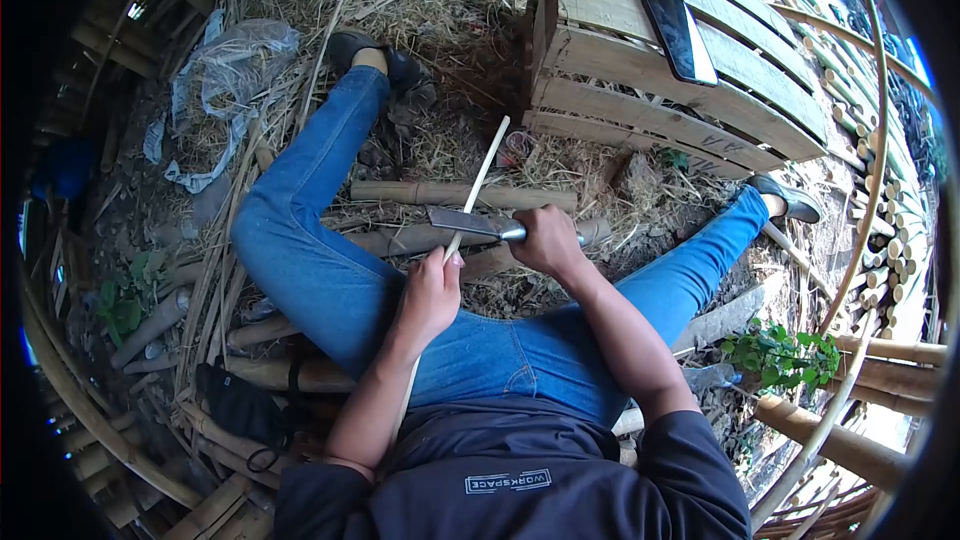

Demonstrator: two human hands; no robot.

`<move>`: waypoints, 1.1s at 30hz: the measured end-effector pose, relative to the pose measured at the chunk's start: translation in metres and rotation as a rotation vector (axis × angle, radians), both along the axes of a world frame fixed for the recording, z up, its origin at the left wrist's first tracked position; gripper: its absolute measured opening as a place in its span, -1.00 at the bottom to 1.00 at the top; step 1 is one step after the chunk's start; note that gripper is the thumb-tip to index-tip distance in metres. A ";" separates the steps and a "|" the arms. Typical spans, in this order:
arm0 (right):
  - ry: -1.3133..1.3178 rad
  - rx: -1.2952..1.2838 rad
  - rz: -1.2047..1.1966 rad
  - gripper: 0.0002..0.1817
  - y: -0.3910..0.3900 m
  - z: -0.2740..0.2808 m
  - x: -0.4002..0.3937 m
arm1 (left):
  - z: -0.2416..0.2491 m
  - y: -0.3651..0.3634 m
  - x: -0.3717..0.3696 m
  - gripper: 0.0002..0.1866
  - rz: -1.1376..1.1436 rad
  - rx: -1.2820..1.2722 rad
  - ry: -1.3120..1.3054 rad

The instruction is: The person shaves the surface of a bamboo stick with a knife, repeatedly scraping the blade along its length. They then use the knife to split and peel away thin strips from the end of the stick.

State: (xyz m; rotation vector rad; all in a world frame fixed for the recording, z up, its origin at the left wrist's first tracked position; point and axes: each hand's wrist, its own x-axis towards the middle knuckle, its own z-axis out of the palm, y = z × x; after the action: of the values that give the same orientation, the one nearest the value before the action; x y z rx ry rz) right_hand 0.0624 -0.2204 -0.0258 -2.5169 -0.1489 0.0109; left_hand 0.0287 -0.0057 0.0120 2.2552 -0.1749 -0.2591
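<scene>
A long, pale bamboo strip (487, 165) slants up from my lap, its far end pointing away from me. My left hand (431, 294) is closed round the strip over my left thigh. My right hand (548, 240) grips the handle of a large knife (464, 222), its broad metal blade pointing left. The blade lies across the strip just beyond my left fingers. Most of the handle is hidden inside my right fist. The strip's near end passes behind my left forearm.
A slatted wooden crate (610, 50) stands ahead right with a phone (680, 35) on top. Cut bamboo poles (440, 194) lie between my legs. Crumpled clear plastic (235, 70) is at the left, a black bag (240, 402) near my left elbow. Stacked bamboo (895, 260) and leafy plants (785, 355) are at the right.
</scene>
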 end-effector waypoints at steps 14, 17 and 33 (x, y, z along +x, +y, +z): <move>-0.023 -0.134 0.000 -0.86 0.004 -0.018 0.016 | -0.008 0.006 -0.006 -0.74 -0.029 0.099 -0.088; 0.011 -0.068 -0.197 -0.85 -0.014 -0.021 0.030 | 0.013 0.004 -0.016 -0.76 0.013 0.122 -0.040; -0.015 -0.041 0.083 -0.85 0.005 0.003 -0.001 | 0.007 -0.002 -0.004 -0.75 0.021 0.038 -0.012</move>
State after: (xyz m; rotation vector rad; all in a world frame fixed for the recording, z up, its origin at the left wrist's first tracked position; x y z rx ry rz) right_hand 0.0612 -0.2150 -0.0227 -2.5500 -0.2620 0.0296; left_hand 0.0244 -0.0073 0.0187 2.2949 -0.1538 -0.2401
